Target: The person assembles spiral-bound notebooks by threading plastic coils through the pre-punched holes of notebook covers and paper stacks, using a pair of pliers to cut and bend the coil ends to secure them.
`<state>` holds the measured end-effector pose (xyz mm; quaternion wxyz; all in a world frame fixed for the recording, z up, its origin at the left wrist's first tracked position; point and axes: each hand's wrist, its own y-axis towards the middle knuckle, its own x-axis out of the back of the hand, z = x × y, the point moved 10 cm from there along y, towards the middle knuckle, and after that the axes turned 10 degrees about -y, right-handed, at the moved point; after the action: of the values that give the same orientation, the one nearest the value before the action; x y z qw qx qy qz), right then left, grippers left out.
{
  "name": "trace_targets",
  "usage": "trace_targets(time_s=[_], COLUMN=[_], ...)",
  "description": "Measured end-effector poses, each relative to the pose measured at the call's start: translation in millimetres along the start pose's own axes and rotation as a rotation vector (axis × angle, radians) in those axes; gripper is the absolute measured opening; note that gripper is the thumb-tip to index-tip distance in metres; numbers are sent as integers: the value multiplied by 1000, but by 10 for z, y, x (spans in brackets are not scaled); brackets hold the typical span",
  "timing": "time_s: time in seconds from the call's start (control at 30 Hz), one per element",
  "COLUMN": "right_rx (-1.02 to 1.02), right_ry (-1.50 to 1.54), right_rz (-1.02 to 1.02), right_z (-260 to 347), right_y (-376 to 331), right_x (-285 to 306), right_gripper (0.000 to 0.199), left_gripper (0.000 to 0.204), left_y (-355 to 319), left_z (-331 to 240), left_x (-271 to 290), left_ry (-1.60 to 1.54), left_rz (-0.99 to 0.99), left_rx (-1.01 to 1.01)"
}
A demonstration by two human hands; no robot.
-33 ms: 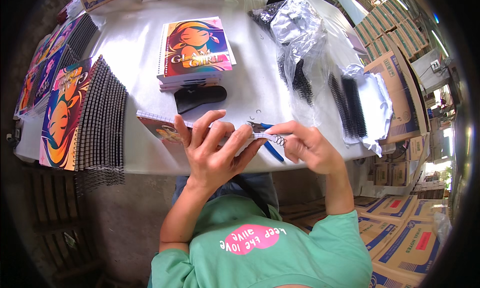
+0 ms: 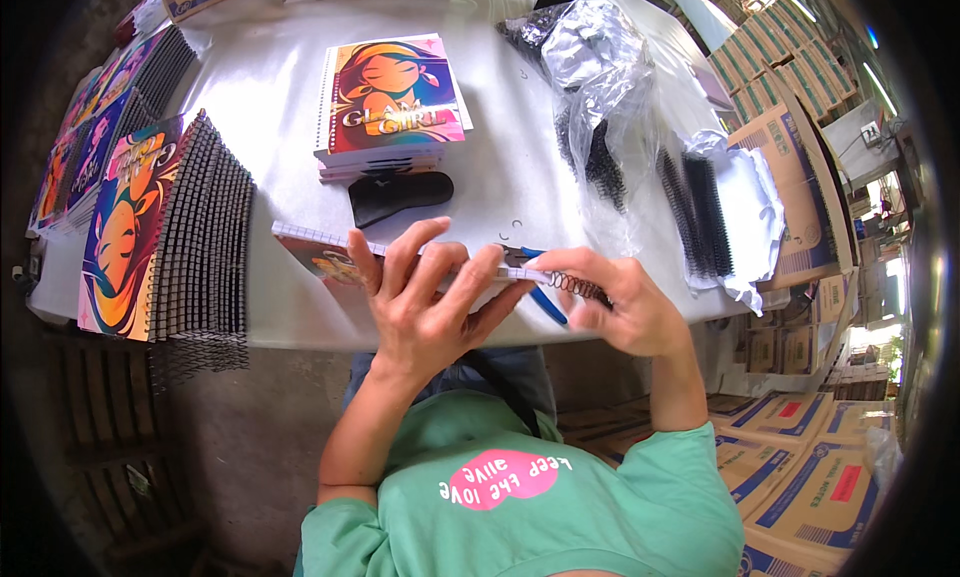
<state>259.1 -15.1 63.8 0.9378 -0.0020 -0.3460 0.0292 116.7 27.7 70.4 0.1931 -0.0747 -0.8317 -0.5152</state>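
Note:
My left hand point(image 2: 430, 302) grips a thin notebook point(image 2: 312, 255) on its edge just above the table's front, fingers along its pale page edge. From the notebook's right end sticks out a dark spiral coil point(image 2: 570, 285). Over that coil bends my right hand point(image 2: 640, 302), its thumb and fingers closed around the coil. Partly hidden behind both hands lie pliers with blue handles point(image 2: 548, 307). A black flat object with a rounded end point(image 2: 405, 197) rests beyond the notebook, against a stack of colourful notebooks point(image 2: 395, 97).
At the left stand stacked spiral-bound notebooks point(image 2: 125, 237), their black coils point(image 2: 205, 232) facing inward. Black coils point(image 2: 695, 212) lie on white paper at the right, beside a clear plastic bag point(image 2: 600, 67). Cardboard boxes point(image 2: 800, 477) fill the right side. Small wire scraps dot the table.
More of the coil shows beyond the notebook's right end. My right hand has shifted slightly and its fingers have curled over the coil. The left hand is nearly still.

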Motion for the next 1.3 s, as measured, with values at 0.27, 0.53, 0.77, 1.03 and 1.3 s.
trace_targets(time_s=[0.27, 0.53, 0.77, 1.03, 1.3], right_rx=[79, 292, 146, 434, 689], right_ry=[-417, -361, -272, -873, 772], right_rz=[-285, -351, 253, -249, 143], right_z=[172, 317, 76, -412, 87], right_y=[-46, -23, 752, 1324, 398], right_x=[115, 86, -130, -846, -102], right_gripper=[24, 20, 30, 43, 8], left_gripper=[45, 42, 40, 42, 45], left_y=[-59, -1, -100, -183, -131], left_z=[136, 141, 169, 145, 196], left_x=[45, 35, 248, 288, 251], left_ry=[166, 104, -29, 2, 11], left_rz=[4, 12, 76, 3, 2], left_rx=[57, 76, 7, 67, 146])
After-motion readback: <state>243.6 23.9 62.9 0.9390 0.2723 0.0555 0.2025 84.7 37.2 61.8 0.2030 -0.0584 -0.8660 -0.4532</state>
